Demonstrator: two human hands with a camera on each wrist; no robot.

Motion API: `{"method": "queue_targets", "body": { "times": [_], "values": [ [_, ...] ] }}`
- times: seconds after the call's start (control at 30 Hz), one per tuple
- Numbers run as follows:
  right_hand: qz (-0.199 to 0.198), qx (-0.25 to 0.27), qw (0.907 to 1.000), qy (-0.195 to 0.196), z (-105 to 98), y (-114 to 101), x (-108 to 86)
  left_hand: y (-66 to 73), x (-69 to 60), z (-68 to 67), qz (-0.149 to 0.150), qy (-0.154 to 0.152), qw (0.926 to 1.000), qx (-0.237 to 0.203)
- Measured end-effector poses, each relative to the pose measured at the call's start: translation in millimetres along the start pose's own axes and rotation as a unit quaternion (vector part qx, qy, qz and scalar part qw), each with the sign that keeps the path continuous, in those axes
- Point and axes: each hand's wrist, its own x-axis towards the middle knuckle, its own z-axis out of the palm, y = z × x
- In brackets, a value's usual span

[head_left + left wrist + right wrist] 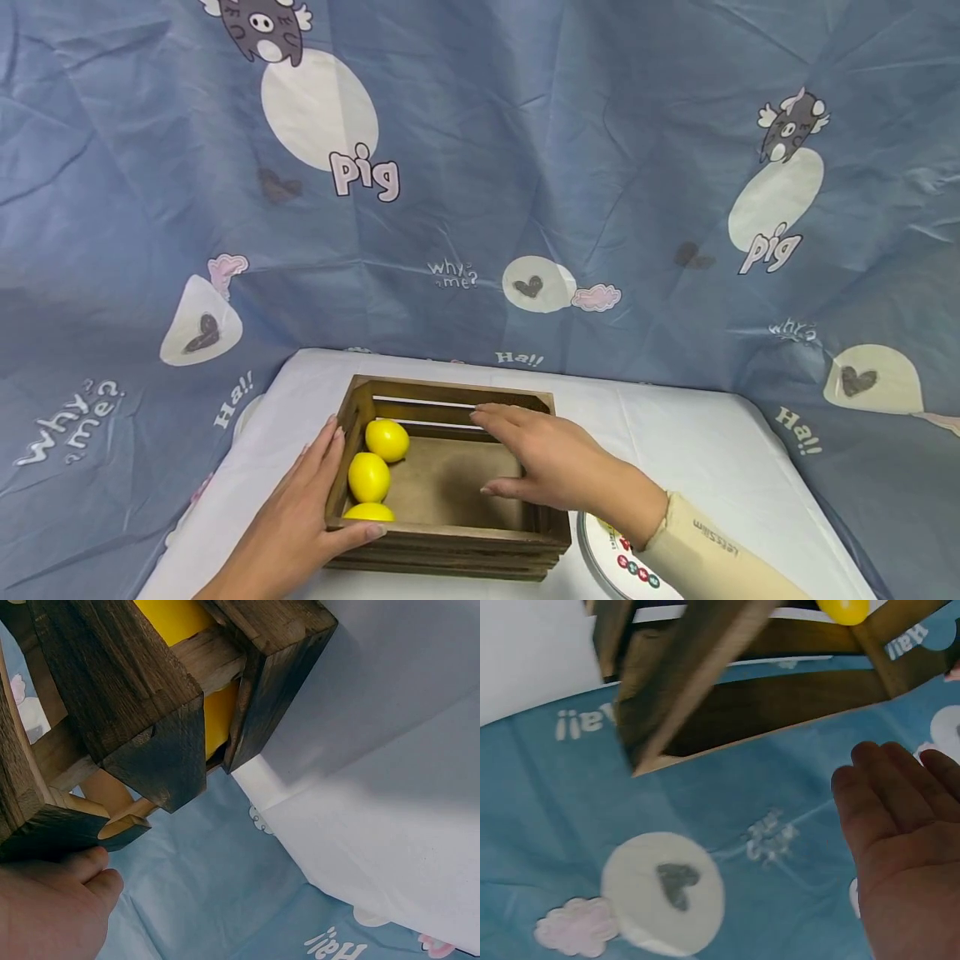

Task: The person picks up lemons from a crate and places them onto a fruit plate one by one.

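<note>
Three bright-yellow, rounded, lemon-like fruits (368,477) line the left wall of a dark-brown, slatted wooden crate (442,547), immediately inside from a person's left hand (292,500) and across the crate's floor from the right hand (542,454). The crate's long axis runs from left to right, its right end angled slightly toward the person; the row of fruits runs the other way, from near to far.

Nearest, a white, round, flat piece with coloured print (600,554) sits just beside the crate's near right corner, partly hidden by the right forearm in its cream sleeve (712,550). At the near left corner, the left hand lies with fingers straight along the outside of the left wall and thumb over the near rim, touching the crate. That wall stands between its fingers and the fruits, and the near rim hides part of the closest fruit. The second fruit rests farther along the wall, the third toward the far left corner; whether they touch cannot be told.

Above the crate's right end, the right hand is spread, fingers extended and thumb apart, with nothing in its grasp; contact with the rim is unclear. Beyond the far edge of the white-covered table (690,433) hangs a blue-grey fabric backdrop (637,167) printed with cartoon pigs.
</note>
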Motion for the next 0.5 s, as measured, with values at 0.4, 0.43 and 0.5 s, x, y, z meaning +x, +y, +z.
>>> {"method": "queue_targets", "body": {
  "times": [0.4,0.43,0.5],
  "values": [
    [-0.061,-0.049,0.9933,-0.084,28,-24,51.1,-0.5,0.6,-0.8,-0.003,-0.005,1.0,-0.004],
    [-0.066,-0.049,0.9924,-0.091,30,-27,55.2,-0.4,0.7,-0.8,-0.004,-0.007,1.0,-0.005],
    [-0.075,-0.043,0.9908,-0.104,36,-31,62.6,0.2,1.0,-0.8,-0.005,-0.01,0.9999,-0.007]
  ]
}}
